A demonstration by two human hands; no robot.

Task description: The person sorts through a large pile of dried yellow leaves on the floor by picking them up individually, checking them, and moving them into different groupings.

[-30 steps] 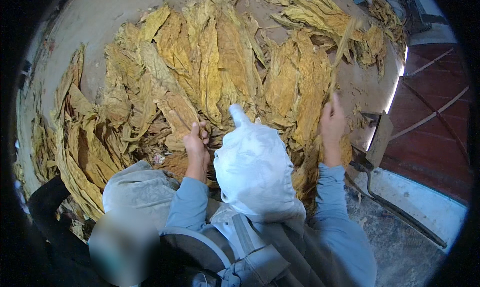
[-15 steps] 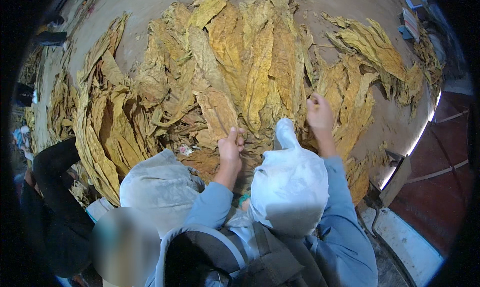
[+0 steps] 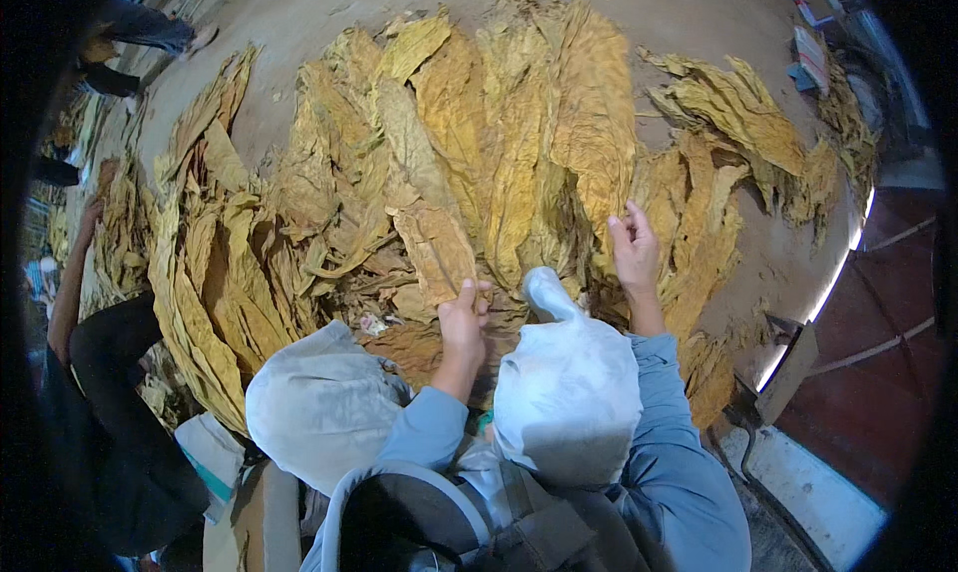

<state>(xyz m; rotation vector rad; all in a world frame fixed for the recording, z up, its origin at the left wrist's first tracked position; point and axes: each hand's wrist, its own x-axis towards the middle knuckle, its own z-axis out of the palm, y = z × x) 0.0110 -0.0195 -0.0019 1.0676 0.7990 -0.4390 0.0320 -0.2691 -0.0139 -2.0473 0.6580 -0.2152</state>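
My left hand is closed round the stem end of a short orange-brown dried tobacco leaf, which lies outward over the pile. To its right, my right hand pinches the lower edge of a broad yellow tobacco leaf. This leaf stretches away from me over other leaves, slightly blurred at its right edge. Between and beneath my hands lies a pile of loose dried tobacco leaves, with crumpled darker pieces near my left hand.
Pale cloth covers bulge up between and beside my forearms. A heap of curled leaves lies at left, another bunch at right. A person's dark-clothed leg is close on my left. A metal-edged board stands at right.
The broad yellow leaf now lies spread across the right of the pile, its lower edge at my right hand. That hand has shifted slightly nearer; my left hand has barely moved.
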